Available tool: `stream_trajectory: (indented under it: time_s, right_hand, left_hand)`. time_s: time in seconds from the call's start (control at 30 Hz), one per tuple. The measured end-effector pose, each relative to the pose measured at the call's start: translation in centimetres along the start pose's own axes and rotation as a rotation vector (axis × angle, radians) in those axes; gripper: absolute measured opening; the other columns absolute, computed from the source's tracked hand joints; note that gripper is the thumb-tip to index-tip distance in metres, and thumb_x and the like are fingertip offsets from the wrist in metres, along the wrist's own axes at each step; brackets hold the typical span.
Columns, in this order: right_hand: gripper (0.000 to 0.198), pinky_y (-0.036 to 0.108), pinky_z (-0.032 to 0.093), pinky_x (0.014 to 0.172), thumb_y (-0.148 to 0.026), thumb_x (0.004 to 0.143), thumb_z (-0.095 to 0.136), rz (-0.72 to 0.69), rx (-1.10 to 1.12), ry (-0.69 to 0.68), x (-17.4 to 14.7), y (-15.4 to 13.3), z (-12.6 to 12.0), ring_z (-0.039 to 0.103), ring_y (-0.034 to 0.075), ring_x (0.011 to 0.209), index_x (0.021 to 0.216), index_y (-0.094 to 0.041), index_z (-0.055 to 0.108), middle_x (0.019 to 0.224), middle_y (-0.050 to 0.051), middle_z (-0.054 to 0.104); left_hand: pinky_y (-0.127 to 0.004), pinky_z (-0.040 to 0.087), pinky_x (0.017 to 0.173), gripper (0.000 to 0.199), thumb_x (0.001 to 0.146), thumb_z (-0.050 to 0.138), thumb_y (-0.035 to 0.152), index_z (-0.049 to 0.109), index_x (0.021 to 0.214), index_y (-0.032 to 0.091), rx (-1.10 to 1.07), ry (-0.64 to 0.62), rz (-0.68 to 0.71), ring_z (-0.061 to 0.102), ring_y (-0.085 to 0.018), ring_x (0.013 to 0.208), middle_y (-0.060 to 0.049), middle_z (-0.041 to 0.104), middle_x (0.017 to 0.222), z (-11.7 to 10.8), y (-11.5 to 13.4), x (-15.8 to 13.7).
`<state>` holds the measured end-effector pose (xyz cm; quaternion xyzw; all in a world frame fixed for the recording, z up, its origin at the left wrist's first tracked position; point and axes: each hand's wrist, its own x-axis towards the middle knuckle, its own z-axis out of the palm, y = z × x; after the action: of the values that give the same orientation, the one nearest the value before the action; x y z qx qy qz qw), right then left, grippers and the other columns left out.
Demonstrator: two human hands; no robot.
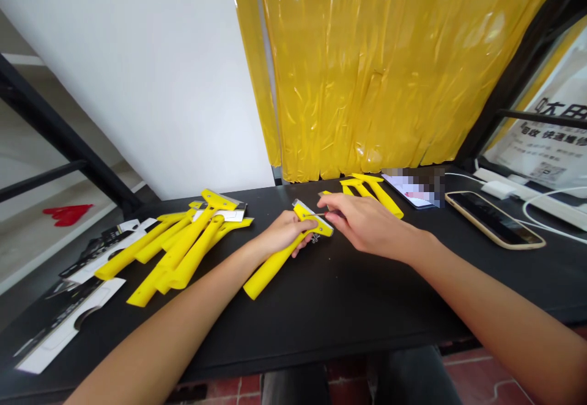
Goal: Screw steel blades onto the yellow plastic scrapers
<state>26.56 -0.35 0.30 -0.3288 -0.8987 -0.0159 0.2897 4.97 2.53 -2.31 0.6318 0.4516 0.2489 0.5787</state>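
My left hand (280, 234) is closed around the neck of a yellow scraper (271, 269), its handle slanting down to the left and its metal-edged head facing away from me. The left thumb presses on the head near a screw. Just right of it, my right hand (367, 220) pinches a thin metal rod-like tool (319, 214) whose tip reaches the scraper head; its exact kind is too small to make out. Under the head shows a small patterned metal piece (315, 239), partly hidden.
A pile of yellow scrapers (183, 249) lies at the left, beside black-and-white cardboard sleeves (68, 325). More yellow scrapers (385, 200) lie behind my right hand. A phone (495, 218), a second screen (410, 189) and white cables occupy the right. A yellow plastic curtain (367, 74) hangs behind the black table (358, 313).
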Motion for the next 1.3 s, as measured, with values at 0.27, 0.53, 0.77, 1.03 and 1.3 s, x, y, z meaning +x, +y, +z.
stream_trajectory:
  time_s: [0.27, 0.53, 0.77, 1.03, 1.3]
  right_hand:
    - [0.037, 0.038, 0.052, 0.082, -0.022, 0.101, 0.042, -0.102, -0.054, -0.076, -0.1, -0.1, -1.5, 0.066, 0.027, 0.109, 0.138, -0.022, 0.047, 0.129, 0.013, 0.066]
    - [0.029, 0.035, 0.050, 0.073, -0.034, 0.104, 0.040, 0.023, -0.086, 0.030, 0.0, -0.1, -0.9, 0.073, 0.024, 0.090, 0.127, -0.021, 0.054, 0.112, 0.008, 0.074]
    - [0.032, 0.037, 0.051, 0.082, -0.023, 0.102, 0.040, -0.064, -0.027, 0.040, 0.1, -0.5, -1.1, 0.066, 0.025, 0.105, 0.132, -0.021, 0.051, 0.121, 0.011, 0.068]
    - [0.028, 0.031, 0.050, 0.074, -0.033, 0.102, 0.044, 0.077, -0.002, 0.116, 0.0, 0.4, -0.8, 0.071, 0.020, 0.082, 0.125, -0.020, 0.055, 0.101, 0.007, 0.074]
    - [0.038, 0.031, 0.049, 0.074, -0.025, 0.097, 0.048, 0.065, 0.048, 0.174, 0.0, 0.0, -0.5, 0.069, 0.020, 0.084, 0.135, -0.020, 0.049, 0.103, 0.008, 0.072]
  left_hand:
    - [-0.021, 0.039, 0.033, 0.037, 0.088, 0.064, 0.038, 0.056, 0.059, 0.016, -0.011, -0.024, -0.041, 0.046, -0.009, 0.040, 0.000, 0.050, 0.051, -0.3, 0.2, -0.1]
    - [-0.021, 0.040, 0.033, 0.036, 0.090, 0.062, 0.037, 0.057, 0.061, 0.015, 0.065, -0.043, -0.013, 0.049, -0.010, 0.040, 0.000, 0.053, 0.053, 0.1, 0.8, -0.5]
    - [-0.021, 0.040, 0.033, 0.037, 0.090, 0.062, 0.034, 0.056, 0.059, 0.016, 0.023, -0.017, -0.026, 0.046, -0.009, 0.038, 0.001, 0.051, 0.050, -0.2, 0.7, -0.3]
    - [-0.021, 0.041, 0.033, 0.035, 0.090, 0.061, 0.033, 0.057, 0.061, 0.015, 0.079, -0.031, -0.019, 0.049, -0.010, 0.039, 0.000, 0.053, 0.052, 0.2, 0.9, -0.5]
    - [-0.021, 0.041, 0.033, 0.034, 0.089, 0.061, 0.034, 0.058, 0.062, 0.015, 0.055, -0.038, 0.017, 0.048, -0.010, 0.040, 0.001, 0.053, 0.054, 0.1, 0.3, -0.2]
